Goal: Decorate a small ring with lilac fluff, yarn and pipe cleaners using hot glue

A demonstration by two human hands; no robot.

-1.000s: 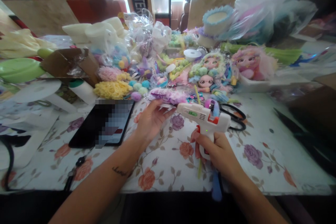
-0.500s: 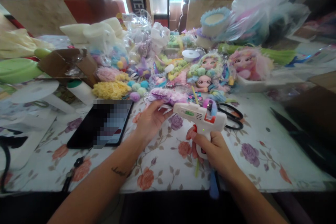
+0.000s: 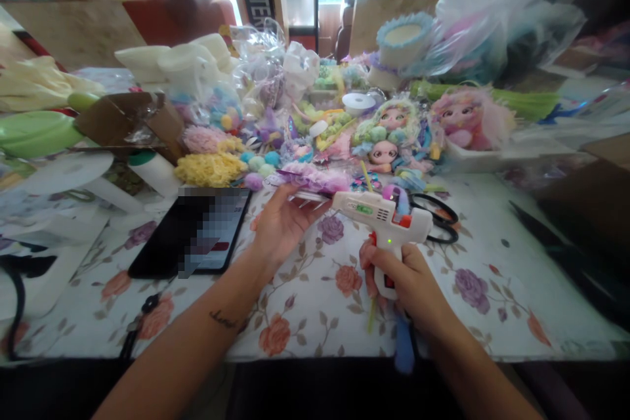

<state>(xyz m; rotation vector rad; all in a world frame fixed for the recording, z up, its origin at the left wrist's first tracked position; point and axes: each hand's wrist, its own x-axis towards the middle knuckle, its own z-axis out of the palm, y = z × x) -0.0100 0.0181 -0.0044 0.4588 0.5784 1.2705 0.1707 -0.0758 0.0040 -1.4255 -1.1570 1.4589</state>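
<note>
the left grip point(image 3: 285, 226) pinches a fluffy lilac piece point(image 3: 322, 178) by its edge; the right grip point(image 3: 411, 275) wraps the glue gun point(image 3: 364, 209). with the nozzle so near the left fingertips, a small wrist slip could burn them or smear the fluff. compared with half a second ago, the piece's pale flat edge shows more beside the left thumb.

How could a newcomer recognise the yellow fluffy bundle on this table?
On the flowered tablecloth, find the black tablet beside the left hand. Just beyond its far edge lies the yellow frilly bundle, unlike the pink bundle behind it and the round pompoms to its right.
</note>
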